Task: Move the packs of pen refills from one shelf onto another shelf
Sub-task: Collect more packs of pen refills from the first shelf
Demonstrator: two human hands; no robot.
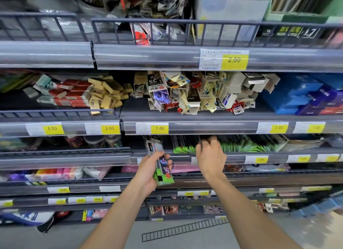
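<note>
Head view, near field: the left hand [150, 171] grips a bundle of refill packs [161, 164] in front of the shelving, fingers and thumb curled round the lower half. The bundle stands roughly upright, with its clear tops reaching the 1.00 price label [159, 128] and its green card ends at the bottom, below the palm. Judged from the task, this hand serves as the collecting hand, so that packs accumulate here and the other hand is free to pick.

The right hand [210, 157] reaches over the front rail [278, 156] of the refill shelf. Its fingers are curled downward into the row of refill packs on the shelf [239, 146]. Whether the fingertips already pinch a pack cannot be determined, because the back of the hand hides them.

Position of the task items: the shelf row lies directly under and to both sides of the right hand, with green card ends facing the aisle and clear sleeves running back into the shelf. This orientation presents the stiff card end for grasping. The held bundle is to the left of the right hand, near it but not touching.

Far field: 1 level higher, the shelf above [204, 117] carries a loose pile of small carded packs [194, 92]. Beside it, a stack of blue boxes [300, 94] stands to the right. The destination shelf cannot be identified from this view.
</note>
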